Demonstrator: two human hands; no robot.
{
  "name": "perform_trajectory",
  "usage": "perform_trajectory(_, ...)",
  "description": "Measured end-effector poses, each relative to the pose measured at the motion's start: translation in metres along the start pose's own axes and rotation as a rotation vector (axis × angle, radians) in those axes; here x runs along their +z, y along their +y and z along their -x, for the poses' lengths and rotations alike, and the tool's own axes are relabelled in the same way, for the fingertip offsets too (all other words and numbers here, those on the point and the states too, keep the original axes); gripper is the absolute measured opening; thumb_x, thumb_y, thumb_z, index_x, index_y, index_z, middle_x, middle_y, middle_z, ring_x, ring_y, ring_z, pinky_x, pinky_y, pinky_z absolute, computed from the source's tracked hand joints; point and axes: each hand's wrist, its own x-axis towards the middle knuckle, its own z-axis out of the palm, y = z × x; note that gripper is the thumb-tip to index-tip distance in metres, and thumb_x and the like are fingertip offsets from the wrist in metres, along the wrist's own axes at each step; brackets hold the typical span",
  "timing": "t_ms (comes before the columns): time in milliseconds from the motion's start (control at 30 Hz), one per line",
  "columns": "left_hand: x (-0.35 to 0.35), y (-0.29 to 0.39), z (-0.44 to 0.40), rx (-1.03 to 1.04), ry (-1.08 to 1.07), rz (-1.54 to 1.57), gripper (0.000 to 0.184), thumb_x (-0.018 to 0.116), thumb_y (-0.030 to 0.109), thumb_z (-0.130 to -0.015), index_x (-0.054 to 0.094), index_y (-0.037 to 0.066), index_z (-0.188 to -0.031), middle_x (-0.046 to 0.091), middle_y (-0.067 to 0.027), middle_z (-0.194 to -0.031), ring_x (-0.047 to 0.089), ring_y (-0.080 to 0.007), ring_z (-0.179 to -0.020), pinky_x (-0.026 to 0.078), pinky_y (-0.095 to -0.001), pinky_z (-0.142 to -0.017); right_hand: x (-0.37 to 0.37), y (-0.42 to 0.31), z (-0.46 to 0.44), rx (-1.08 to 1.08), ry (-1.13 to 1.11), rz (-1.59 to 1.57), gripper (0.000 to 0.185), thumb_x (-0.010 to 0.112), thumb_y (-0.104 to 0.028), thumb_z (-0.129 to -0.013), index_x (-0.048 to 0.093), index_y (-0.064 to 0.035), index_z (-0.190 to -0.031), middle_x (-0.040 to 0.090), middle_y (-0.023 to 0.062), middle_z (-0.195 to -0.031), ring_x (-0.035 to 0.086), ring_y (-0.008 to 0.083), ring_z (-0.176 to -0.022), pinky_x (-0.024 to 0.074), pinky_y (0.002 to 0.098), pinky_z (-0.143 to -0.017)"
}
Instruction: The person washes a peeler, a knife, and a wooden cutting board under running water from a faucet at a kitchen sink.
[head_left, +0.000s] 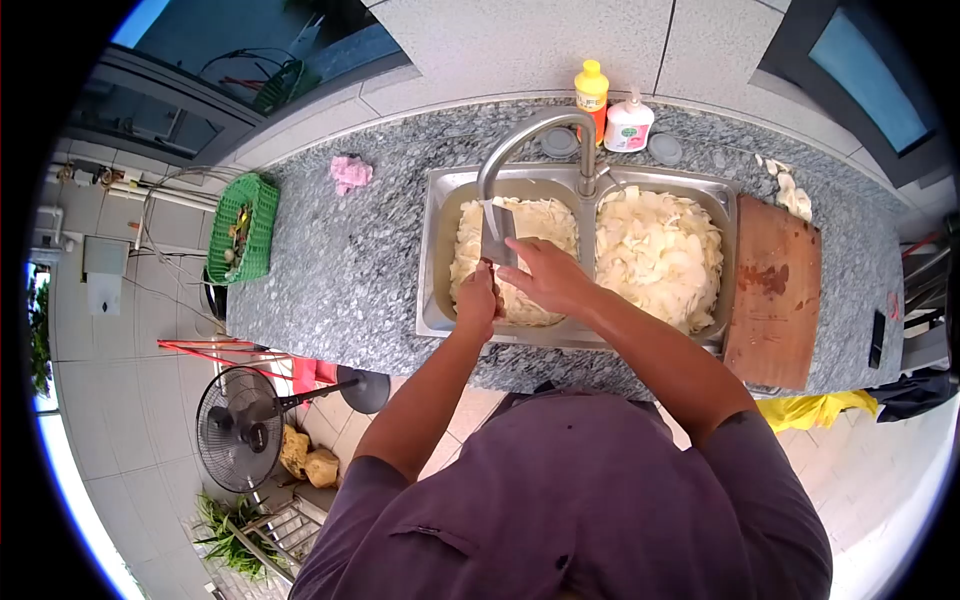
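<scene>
Purple shirt (560, 490) nearest camera, arms reaching over a double sink (428, 290). Left hand (477, 302) gripped the handle of a cleaver (497, 238); right hand (548, 277) had fingers extended against its blade. Cleaver was under the faucet (535, 125) spout, above the left basin's pale slices (545, 230). More slices (660, 255) heaped right basin; cutting board (770, 300) lay beside, stained.

The left hand (478, 303) hides most of the knife handle (488, 267); the bottom edge cuts off the shirt (570, 490)
</scene>
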Motion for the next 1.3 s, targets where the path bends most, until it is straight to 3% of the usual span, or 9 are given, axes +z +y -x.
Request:
perform_trajectory(267, -0.052, 0.012, -0.009, -0.013, -0.161, 0.026, 0.041, 0.041, 0.04, -0.106, 0.048, 0.008, -0.082, 0.046, -0.0014, -0.063, 0.036, -0.0108, -0.037, 0.03, -0.03, -0.032, 0.114, 0.021, -0.1, 0.113, -0.027, -0.006, 0.093, 0.033, -0.071, -0.097, 0.025, 0.0016, -0.155, 0.017, 0.0209, -0.164, 0.008, 0.0384, -0.152, 0.0144, 0.0429, -0.123)
perform_trajectory(367, -0.061, 0.023, 0.005, -0.093, -0.185, -0.029, 0.039, 0.043, 0.04, -0.106, 0.05, 0.007, -0.086, 0.048, -0.0018, -0.064, 0.036, -0.0101, -0.036, 0.029, -0.0288, -0.031, 0.121, 0.047, -0.11, 0.279, 0.085, 0.024, 0.093, 0.031, -0.072, -0.097, 0.018, -0.0036, -0.158, 0.017, 0.022, -0.163, 0.01, 0.0396, -0.152, 0.0134, 0.0442, -0.123)
perform_trajectory(400, -0.063, 0.023, 0.009, -0.123, -0.198, -0.027, 0.039, 0.044, 0.04, -0.105, 0.051, 0.007, -0.088, 0.048, -0.0019, -0.064, 0.036, -0.01, -0.036, 0.029, -0.0284, -0.03, 0.123, 0.061, -0.114, 0.271, 0.132, 0.033, 0.084, 0.035, -0.062, -0.101, 0.022, 0.0, -0.156, 0.018, 0.0205, -0.164, 0.011, 0.0367, -0.153, 0.013, 0.0433, -0.123)
perform_trajectory(633, -0.08, 0.022, 0.0, -0.136, -0.23, -0.086, 0.046, 0.043, 0.043, -0.105, 0.052, 0.004, -0.084, 0.045, -0.0023, -0.056, 0.034, -0.0113, -0.032, 0.028, -0.0289, -0.029, 0.137, 0.084, -0.134, 0.523, 0.262, -0.03, 0.094, 0.036, -0.067, -0.098, 0.02, 0.0057, -0.155, 0.012, 0.0259, -0.163, 0.009, 0.0361, -0.153, 0.0099, 0.0392, -0.124)
perform_trajectory(767, -0.075, 0.032, -0.011, -0.208, -0.184, -0.114, 0.046, 0.042, 0.042, -0.105, 0.051, 0.004, -0.08, 0.043, -0.0031, -0.054, 0.034, -0.013, -0.032, 0.027, -0.0307, -0.029, 0.146, 0.038, -0.107, 0.448, 0.149, -0.129, 0.091, 0.029, -0.066, -0.101, 0.015, 0.0046, -0.156, 0.011, 0.0245, -0.164, 0.004, 0.0384, -0.153, 0.0055, 0.0453, -0.124)
perform_trajectory(867, -0.076, 0.02, -0.027, -0.244, -0.171, -0.027, 0.042, 0.04, 0.035, -0.103, 0.051, 0.004, -0.077, 0.043, -0.0055, -0.052, 0.034, -0.0152, -0.032, 0.027, -0.0325, -0.029, 0.154, 0.013, -0.083, 0.132, 0.075, -0.088, 0.081, 0.03, -0.058, -0.104, 0.021, 0.0034, -0.155, 0.014, 0.0244, -0.163, 0.009, 0.0396, -0.152, 0.0072, 0.0452, -0.124)
perform_trajectory(1133, -0.075, 0.032, -0.017, -0.205, -0.181, 0.051, 0.035, 0.044, 0.035, -0.104, 0.057, 0.004, -0.094, 0.053, -0.0045, -0.068, 0.034, -0.0109, -0.035, 0.027, -0.0279, -0.03, 0.12, 0.038, -0.103, 0.105, 0.071, 0.044, 0.093, 0.03, -0.07, -0.098, 0.016, 0.0008, -0.157, 0.013, 0.0235, -0.164, 0.005, 0.0359, -0.154, 0.0056, 0.0441, -0.124)
perform_trajectory(1233, -0.081, 0.026, -0.011, -0.135, -0.256, 0.036, 0.043, 0.046, 0.039, -0.104, 0.052, 0.004, -0.078, 0.048, -0.0035, -0.059, 0.035, -0.0111, -0.032, 0.028, -0.0295, -0.028, 0.103, 0.07, -0.101, 0.221, 0.085, 0.218, 0.099, 0.03, -0.076, -0.094, 0.018, -0.0001, -0.157, 0.013, 0.0224, -0.164, 0.005, 0.0365, -0.153, 0.0068, 0.045, -0.124)
perform_trajectory(1300, -0.079, 0.018, -0.007, -0.097, -0.244, 0.033, 0.04, 0.046, 0.04, -0.104, 0.055, 0.004, -0.089, 0.051, -0.0031, -0.064, 0.036, -0.0104, -0.033, 0.028, -0.0283, -0.029, 0.103, 0.087, -0.094, 0.284, 0.227, 0.365, 0.087, 0.037, -0.065, -0.097, 0.027, 0.0005, -0.153, 0.022, 0.022, -0.16, 0.013, 0.0368, -0.151, 0.0106, 0.045, -0.123)
